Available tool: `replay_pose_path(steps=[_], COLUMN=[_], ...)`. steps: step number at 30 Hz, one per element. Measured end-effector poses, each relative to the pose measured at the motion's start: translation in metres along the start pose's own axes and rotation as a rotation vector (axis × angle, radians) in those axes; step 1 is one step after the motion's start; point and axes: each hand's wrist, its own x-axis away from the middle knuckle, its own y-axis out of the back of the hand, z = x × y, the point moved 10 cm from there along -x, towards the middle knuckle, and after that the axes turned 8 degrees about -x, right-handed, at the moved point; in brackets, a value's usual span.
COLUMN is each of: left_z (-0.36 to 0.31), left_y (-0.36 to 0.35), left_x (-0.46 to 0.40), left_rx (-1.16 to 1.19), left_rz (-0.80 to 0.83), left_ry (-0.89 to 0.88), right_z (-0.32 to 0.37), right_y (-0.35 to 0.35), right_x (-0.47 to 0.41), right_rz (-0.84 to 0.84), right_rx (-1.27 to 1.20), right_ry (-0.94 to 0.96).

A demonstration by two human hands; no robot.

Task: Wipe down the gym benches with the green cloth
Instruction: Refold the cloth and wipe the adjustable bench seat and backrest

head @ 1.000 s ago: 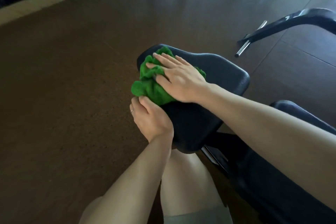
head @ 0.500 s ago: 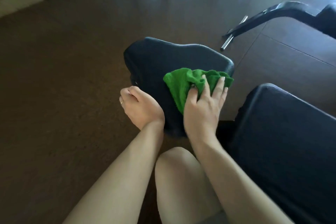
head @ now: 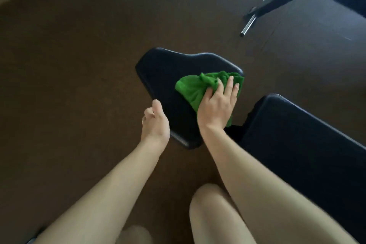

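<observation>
Gym bench wipe-down: green cloth (head: 195,90) on black seat pad (head: 164,73), centre of frame.

Right hand (head: 216,105) lies on the cloth with fingers spread, pressing it to the pad's right edge. Left hand (head: 155,123) sits at the pad's lower left rim, fingers loosely curled; whether it grips the rim cannot be told. Second black pad (head: 297,134) at right. Brown floor (head: 69,55). Black frame with chrome bar (head: 248,25), upper right.

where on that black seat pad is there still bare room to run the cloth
Bare vinyl lies on the black padded seat at its far left, between the green cloth and the left hand. The right side is crowded: the right hand presses the cloth there.
</observation>
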Motion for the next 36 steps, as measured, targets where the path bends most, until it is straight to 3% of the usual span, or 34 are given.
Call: replay_pose_path(steps=[5, 8, 11, 14, 17, 20, 23, 28, 36], left_z=[-0.02, -0.058, -0.12, -0.188, -0.247, -0.29, -0.324, -0.374, -0.447], left_y=[0.042, 0.059, 0.08, 0.105, 0.135, 0.185, 0.235, 0.288, 0.333], left_x=[0.037, 0.069, 0.113, 0.155, 0.185, 0.191, 0.176, 0.124, 0.026], left_rx=[-0.098, -0.111, -0.166, -0.101, 0.041, 0.059, 0.06, -0.044, -0.312], left_rz=[0.101, 0.174, 0.241, 0.269, 0.275, 0.155, 0.085, 0.113, 0.43], left_ry=[0.11, 0.127, 0.061, -0.01, -0.065, -0.121, -0.15, -0.256, -0.271], right_z=[0.011, 0.031, 0.105, 0.197, 0.28, 0.351, 0.405, 0.463, 0.545], right_y=[0.04, 0.052, 0.083, 0.123, 0.15, 0.158, 0.156, 0.133, 0.065], right_x=[-0.024, 0.02, 0.055, 0.068, 0.06, 0.041, 0.024, -0.001, -0.023], right_rz=[0.054, 0.215, 0.4, 0.612, 0.802, 0.924, 0.96, 0.95, 0.99], right_rx=[-0.199, -0.789, -1.19, -1.355, -1.358, -1.346, -1.316, -1.359, -1.323], right_ry=[-0.351, -0.842, -1.047, -1.101, -1.055, -0.972, -0.905, -0.819, -0.885])
